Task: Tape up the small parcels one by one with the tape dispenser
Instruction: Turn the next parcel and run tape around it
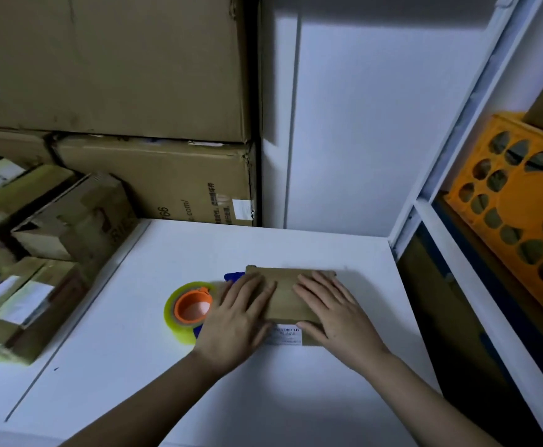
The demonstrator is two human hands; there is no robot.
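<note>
- Two bare forearms reach in from the near edge over a white table (128, 350).
- The left hand (236, 321) lies flat on the left part of a small brown parcel (287, 295), fingers straight and spread, pressing down and gripping nothing.
- The right hand (331, 312) lies flat on the parcel's right part, fingers straight and slightly apart, thumb along the near edge; it too presses and does not pinch.
- The parcel sits on the table near its middle, with a white printed label (284, 336) on its near face between the two hands.
- Just left of the left hand stands the tape dispenser (187, 309): a clear roll on an orange hub, its blue body partly hidden behind the hand and the parcel.
- Further left, beyond the table's edge, small taped boxes (37, 253) lie heaped, some with white labels.
- Behind them large cardboard cartons (154, 124) are stacked against a white wall (360, 124).
- At the right, a white shelf frame (431, 214) holds an orange perforated crate (518, 208).
</note>
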